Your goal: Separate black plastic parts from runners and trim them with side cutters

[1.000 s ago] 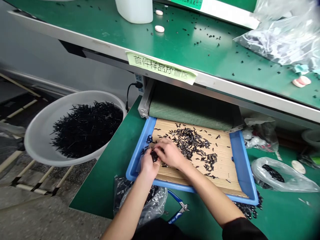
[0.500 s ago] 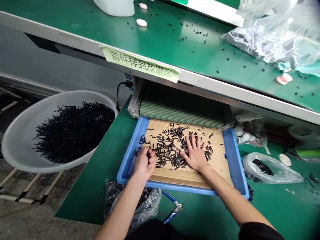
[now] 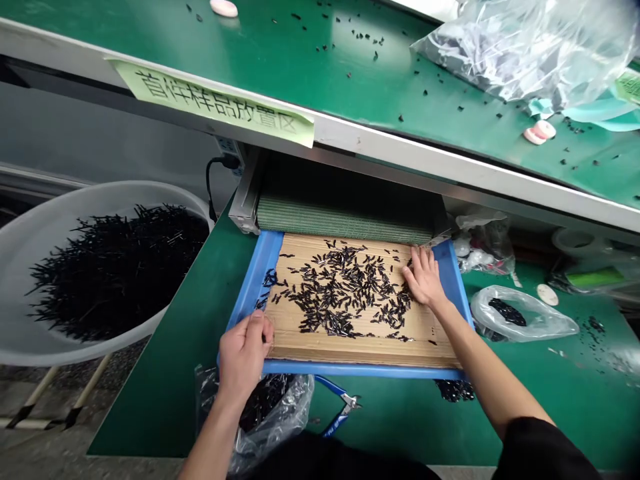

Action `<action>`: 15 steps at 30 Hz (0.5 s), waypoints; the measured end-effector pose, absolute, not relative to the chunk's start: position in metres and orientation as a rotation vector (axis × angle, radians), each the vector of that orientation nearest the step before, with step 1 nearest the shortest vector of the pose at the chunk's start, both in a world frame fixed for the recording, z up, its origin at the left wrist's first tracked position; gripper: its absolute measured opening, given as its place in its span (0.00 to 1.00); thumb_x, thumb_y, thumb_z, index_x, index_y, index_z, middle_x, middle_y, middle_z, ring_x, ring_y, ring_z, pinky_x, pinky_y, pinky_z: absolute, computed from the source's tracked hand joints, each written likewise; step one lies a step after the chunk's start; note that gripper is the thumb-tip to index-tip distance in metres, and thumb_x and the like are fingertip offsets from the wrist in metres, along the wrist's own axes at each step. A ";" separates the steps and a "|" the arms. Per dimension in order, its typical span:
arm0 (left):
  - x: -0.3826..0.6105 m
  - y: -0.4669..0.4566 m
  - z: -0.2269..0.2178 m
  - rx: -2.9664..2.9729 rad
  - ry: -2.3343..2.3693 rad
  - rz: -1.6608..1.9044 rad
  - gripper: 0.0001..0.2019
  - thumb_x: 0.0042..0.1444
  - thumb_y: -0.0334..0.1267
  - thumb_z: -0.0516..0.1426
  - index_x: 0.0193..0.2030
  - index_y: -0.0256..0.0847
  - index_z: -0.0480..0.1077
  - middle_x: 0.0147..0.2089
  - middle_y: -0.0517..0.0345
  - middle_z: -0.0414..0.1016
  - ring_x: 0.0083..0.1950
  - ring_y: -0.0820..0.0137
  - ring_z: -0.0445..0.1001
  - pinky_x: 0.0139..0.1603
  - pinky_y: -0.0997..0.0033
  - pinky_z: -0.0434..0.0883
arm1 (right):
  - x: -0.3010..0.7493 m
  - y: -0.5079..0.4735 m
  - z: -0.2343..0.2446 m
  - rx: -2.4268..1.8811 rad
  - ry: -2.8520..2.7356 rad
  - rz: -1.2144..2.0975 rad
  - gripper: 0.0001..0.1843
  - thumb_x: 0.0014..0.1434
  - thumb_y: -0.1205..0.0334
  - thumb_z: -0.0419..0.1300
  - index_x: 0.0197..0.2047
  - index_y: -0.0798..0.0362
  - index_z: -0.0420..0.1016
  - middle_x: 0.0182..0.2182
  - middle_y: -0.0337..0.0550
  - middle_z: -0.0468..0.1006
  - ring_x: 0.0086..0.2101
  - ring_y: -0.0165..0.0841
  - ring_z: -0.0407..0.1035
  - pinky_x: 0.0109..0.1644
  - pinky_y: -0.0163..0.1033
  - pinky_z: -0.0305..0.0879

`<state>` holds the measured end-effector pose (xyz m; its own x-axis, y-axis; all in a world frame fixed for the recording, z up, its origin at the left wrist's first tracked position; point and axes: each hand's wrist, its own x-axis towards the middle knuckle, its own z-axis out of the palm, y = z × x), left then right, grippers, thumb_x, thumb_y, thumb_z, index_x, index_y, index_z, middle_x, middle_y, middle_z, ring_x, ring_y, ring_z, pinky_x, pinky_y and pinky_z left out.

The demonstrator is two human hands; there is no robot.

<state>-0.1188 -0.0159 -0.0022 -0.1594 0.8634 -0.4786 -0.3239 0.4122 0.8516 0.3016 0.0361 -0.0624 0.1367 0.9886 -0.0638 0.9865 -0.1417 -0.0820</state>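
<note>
A blue tray [image 3: 360,369] holds a sheet of cardboard [image 3: 425,343] strewn with many small black stick-like pieces [image 3: 345,287]. My left hand [image 3: 245,350] is curled closed at the tray's front left corner, over the rim and the cardboard's edge; what its fingers hold, if anything, is hidden. Toward the tray's right side, my right hand [image 3: 425,279] lies palm down with fingers stretched out on the cardboard, just right of the scattered pieces. A few pieces lie between the cardboard and the left wall.
Behind the tray is a green ribbed conveyor belt [image 3: 345,220] under a shelf [image 3: 350,133]. A white tub [image 3: 95,343] of black sticks stands left. Blue-handled cutters [image 3: 343,403] and a plastic bag [image 3: 285,417] lie in front; another bag [image 3: 543,323] lies right.
My right hand has moved right and away from me, off the pile's middle. My left fist has moved left and nearer to the tray's front corner. The pieces are spread wider; the view has shifted.
</note>
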 end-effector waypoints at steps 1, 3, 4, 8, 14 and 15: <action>-0.122 -0.017 -0.002 0.564 1.365 1.139 0.17 0.60 0.37 0.58 0.22 0.38 0.63 0.22 0.61 0.63 0.19 0.81 0.57 0.17 0.83 0.55 | 0.313 0.036 -0.065 -2.359 -2.057 0.176 0.39 0.71 0.43 0.34 0.76 0.58 0.39 0.74 0.60 0.36 0.71 0.57 0.32 0.71 0.61 0.40; -0.123 -0.016 -0.003 0.597 1.388 1.155 0.17 0.61 0.38 0.57 0.21 0.39 0.62 0.21 0.61 0.62 0.19 0.80 0.56 0.17 0.82 0.54 | 0.321 0.036 -0.071 -2.363 -2.110 0.180 0.39 0.71 0.42 0.36 0.76 0.58 0.41 0.74 0.58 0.36 0.71 0.58 0.34 0.71 0.61 0.41; -0.122 -0.015 -0.004 0.606 1.395 1.165 0.17 0.62 0.39 0.56 0.21 0.39 0.62 0.21 0.61 0.61 0.18 0.80 0.56 0.17 0.82 0.54 | 0.319 0.036 -0.072 -2.366 -2.136 0.154 0.38 0.71 0.43 0.37 0.76 0.57 0.41 0.74 0.56 0.35 0.71 0.57 0.34 0.71 0.61 0.40; -0.117 -0.012 -0.002 0.609 1.398 1.198 0.18 0.60 0.39 0.56 0.20 0.39 0.61 0.20 0.61 0.60 0.18 0.80 0.55 0.16 0.81 0.52 | 0.287 0.038 -0.073 -2.299 -2.239 0.097 0.38 0.71 0.44 0.39 0.76 0.52 0.33 0.75 0.47 0.30 0.71 0.53 0.30 0.72 0.60 0.40; -0.116 -0.011 0.003 0.570 1.379 1.206 0.18 0.59 0.40 0.57 0.20 0.40 0.60 0.19 0.61 0.60 0.17 0.80 0.55 0.16 0.81 0.52 | 0.233 0.036 -0.060 -2.063 -2.438 0.143 0.38 0.70 0.43 0.41 0.76 0.48 0.36 0.75 0.47 0.31 0.71 0.55 0.27 0.70 0.67 0.32; -0.116 -0.011 0.004 0.567 1.375 1.207 0.18 0.60 0.40 0.57 0.20 0.40 0.60 0.19 0.61 0.60 0.17 0.80 0.55 0.16 0.81 0.52 | 0.224 0.034 -0.057 -2.041 -2.443 0.155 0.39 0.70 0.41 0.41 0.76 0.48 0.35 0.75 0.48 0.31 0.71 0.56 0.27 0.70 0.68 0.32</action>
<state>-0.1161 -0.0108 0.0036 -0.2204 0.8774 -0.4262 -0.3087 0.3517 0.8837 0.2241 0.0345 -0.0568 -0.1792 0.9790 -0.0977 0.9834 0.1755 -0.0451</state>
